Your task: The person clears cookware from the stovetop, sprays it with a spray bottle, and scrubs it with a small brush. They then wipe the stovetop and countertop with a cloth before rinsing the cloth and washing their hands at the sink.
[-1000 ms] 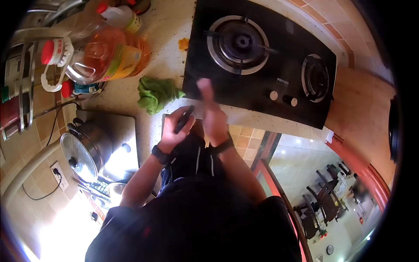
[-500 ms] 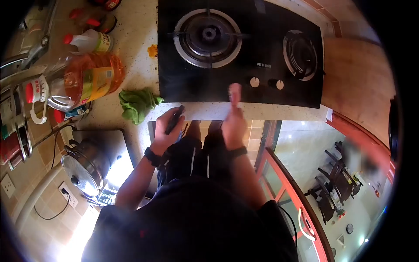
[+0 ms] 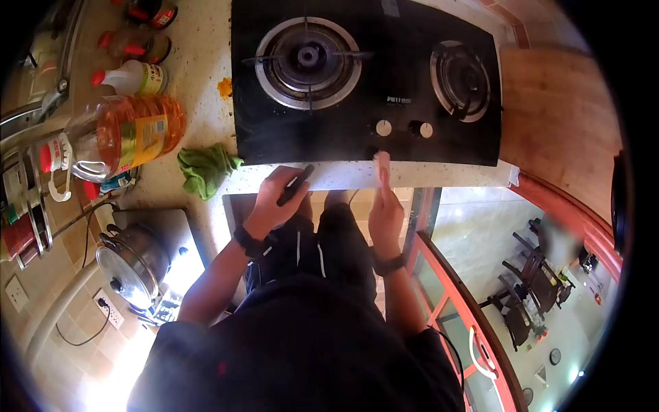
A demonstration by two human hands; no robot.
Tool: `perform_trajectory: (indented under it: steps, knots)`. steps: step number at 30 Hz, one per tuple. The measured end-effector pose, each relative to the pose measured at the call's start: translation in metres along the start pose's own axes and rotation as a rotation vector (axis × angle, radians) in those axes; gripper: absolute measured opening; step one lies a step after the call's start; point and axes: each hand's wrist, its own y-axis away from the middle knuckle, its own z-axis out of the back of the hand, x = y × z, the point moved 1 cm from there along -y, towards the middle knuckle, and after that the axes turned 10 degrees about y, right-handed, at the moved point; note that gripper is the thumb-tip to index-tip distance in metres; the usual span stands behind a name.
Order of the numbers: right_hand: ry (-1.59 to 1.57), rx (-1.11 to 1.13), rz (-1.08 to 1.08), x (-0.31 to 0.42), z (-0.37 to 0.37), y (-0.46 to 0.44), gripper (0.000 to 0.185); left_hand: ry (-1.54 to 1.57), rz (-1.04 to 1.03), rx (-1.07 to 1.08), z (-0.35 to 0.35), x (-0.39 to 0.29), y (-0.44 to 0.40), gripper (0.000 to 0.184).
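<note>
My left hand (image 3: 273, 204) is closed around a dark, flat, elongated object (image 3: 295, 185), just in front of the counter edge. My right hand (image 3: 386, 218) grips the handle of a pink brush (image 3: 383, 168), whose bristled head points up toward the stove. A black two-burner gas stove (image 3: 371, 82) lies beyond both hands, its two knobs above the brush. Left of the stove's near corner, a crumpled green cloth (image 3: 206, 170) rests on the counter (image 3: 199, 130).
A large oil bottle (image 3: 127, 134) and several smaller bottles stand at the left. A lidded pot (image 3: 134, 261) is at the lower left. An orange stain marks the counter beside the stove. A red-framed door (image 3: 460, 309) stands at the right.
The view has shifted, so the stove and bottles appear further left. My right hand with the brush has moved right, away from my left hand, which still holds the dark object.
</note>
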Motion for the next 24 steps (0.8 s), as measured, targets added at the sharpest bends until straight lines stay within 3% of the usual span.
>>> perform_trajectory:
  steps: [5,8,11,14,17,19,20,22,24]
  knots:
    - [-0.033,0.091,-0.120,-0.017,0.023,-0.012,0.048,-0.076,0.078,0.048,-0.016,0.001,-0.005,0.021]
    - [-0.067,0.106,-0.138,-0.018,0.029,-0.020,0.047,0.020,-0.142,-0.024,-0.034,-0.007,-0.011,0.020]
    - [-0.068,0.085,-0.128,-0.024,0.032,-0.027,0.046,-0.168,-0.004,0.066,-0.036,-0.007,-0.012,0.019]
    - [-0.083,0.090,-0.147,-0.030,0.037,-0.032,0.045,-0.055,0.064,-0.022,-0.043,-0.010,-0.014,0.018]
    - [-0.098,0.127,-0.195,-0.034,0.043,-0.039,0.046,-0.023,-0.042,-0.010,-0.050,-0.013,-0.017,0.019]
    - [-0.087,0.195,-0.262,-0.035,0.048,-0.045,0.046,-0.146,0.080,0.023,-0.050,-0.015,-0.017,0.019]
    - [-0.091,0.120,-0.202,-0.038,0.047,-0.048,0.045,-0.205,0.141,0.038,-0.053,-0.017,-0.016,0.019]
    - [-0.100,-0.034,-0.074,-0.042,0.045,-0.056,0.045,-0.093,0.057,-0.036,-0.059,-0.020,-0.017,0.017]
    - [-0.114,0.015,-0.087,-0.044,0.050,-0.062,0.044,-0.008,-0.049,-0.093,-0.064,-0.027,-0.021,0.015]
